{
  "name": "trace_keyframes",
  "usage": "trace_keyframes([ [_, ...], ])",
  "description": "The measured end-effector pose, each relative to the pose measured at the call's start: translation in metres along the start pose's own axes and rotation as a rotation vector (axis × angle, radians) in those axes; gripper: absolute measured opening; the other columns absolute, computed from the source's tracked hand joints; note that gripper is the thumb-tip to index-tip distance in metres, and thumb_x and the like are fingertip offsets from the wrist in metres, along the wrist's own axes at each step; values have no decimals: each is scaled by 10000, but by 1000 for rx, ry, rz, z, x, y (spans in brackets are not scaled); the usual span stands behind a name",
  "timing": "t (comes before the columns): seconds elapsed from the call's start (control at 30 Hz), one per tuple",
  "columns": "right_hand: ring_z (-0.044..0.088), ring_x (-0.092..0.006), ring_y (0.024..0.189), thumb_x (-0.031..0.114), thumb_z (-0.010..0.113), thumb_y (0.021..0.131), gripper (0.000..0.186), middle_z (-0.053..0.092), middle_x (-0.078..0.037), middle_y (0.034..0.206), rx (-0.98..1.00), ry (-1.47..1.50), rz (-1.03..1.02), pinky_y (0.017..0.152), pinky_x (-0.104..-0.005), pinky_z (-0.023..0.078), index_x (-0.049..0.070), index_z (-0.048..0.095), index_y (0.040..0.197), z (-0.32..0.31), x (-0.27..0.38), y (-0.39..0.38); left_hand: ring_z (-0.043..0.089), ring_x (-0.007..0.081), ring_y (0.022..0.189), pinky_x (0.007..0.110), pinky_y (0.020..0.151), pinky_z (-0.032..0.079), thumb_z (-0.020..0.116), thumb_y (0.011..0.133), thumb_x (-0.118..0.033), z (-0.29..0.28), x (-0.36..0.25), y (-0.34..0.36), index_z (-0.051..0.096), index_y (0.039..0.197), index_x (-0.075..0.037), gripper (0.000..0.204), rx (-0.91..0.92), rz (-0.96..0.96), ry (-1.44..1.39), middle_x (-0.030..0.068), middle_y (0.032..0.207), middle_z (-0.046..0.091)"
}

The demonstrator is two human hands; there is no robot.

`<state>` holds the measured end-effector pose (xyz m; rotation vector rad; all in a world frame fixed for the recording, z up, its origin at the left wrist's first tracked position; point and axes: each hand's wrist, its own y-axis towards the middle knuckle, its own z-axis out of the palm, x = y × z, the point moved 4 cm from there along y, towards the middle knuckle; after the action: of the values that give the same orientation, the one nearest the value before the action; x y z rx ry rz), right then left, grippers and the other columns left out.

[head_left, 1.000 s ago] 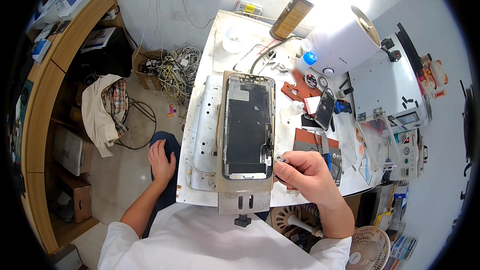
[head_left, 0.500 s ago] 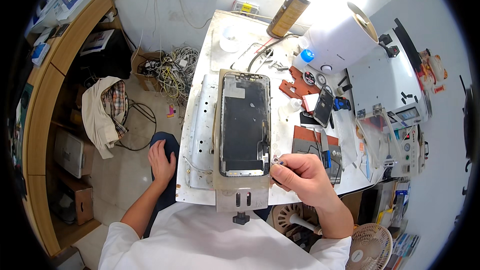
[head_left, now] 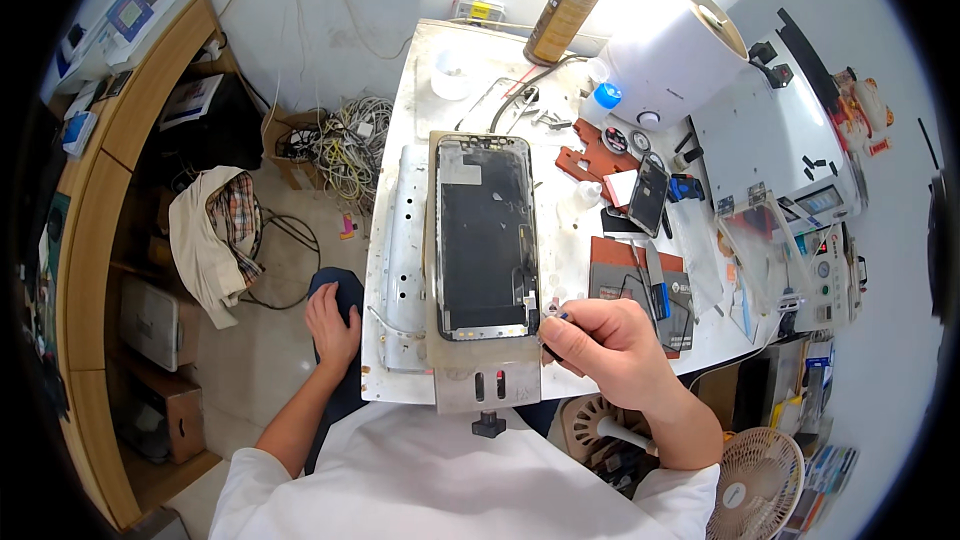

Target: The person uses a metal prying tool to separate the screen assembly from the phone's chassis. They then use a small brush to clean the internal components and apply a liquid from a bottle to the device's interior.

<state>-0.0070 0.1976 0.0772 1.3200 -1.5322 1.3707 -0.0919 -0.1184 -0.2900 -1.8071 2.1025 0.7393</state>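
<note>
A phone screen assembly lies with its dark back up on a metal holding fixture at the bench's front edge. Beside the screen's lower right corner, my right hand is closed in a pinch between thumb and forefinger. A tiny piece pokes out at its fingertips, too small to name; a flex cable on the screen lies right by them. My left hand rests on my left knee, fingers stretched out and holding nothing.
Right of the screen are a small bottle, a phone, a dark mat with hand tools, and a blue-capped bottle. Behind stand a spray can and a white cylindrical appliance. A fan stands low right.
The whole view has shifted and tilted slightly. My right hand stays pinched by the screen's lower right corner, and my left hand stays on my knee.
</note>
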Motion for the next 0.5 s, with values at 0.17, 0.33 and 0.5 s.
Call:
trace_keyframes([
  [0.17,418,-49,584,260,611,1062,377,584,13,638,8,0,29,519,-279,343,-33,699,843,1,-6,-1,440,385,1374,509,1172,304,724,840,-145,1,3,0,521,1411,-16,620,28,-8,-2,180,1423,524],
  [0.33,368,-47,599,251,638,1049,348,481,40,622,-24,-118,0,519,-271,320,-24,632,835,-3,-4,2,445,388,1368,507,1165,310,726,836,-147,0,4,-1,524,1408,-16,620,21,-18,3,176,1419,528],
  [0.5,356,-35,616,228,645,1045,324,455,56,645,-96,-13,-67,527,-264,297,-16,613,834,0,-13,3,447,388,1365,508,1162,314,729,832,-144,-1,5,0,524,1404,-13,621,40,-21,-22,176,1418,528],
])
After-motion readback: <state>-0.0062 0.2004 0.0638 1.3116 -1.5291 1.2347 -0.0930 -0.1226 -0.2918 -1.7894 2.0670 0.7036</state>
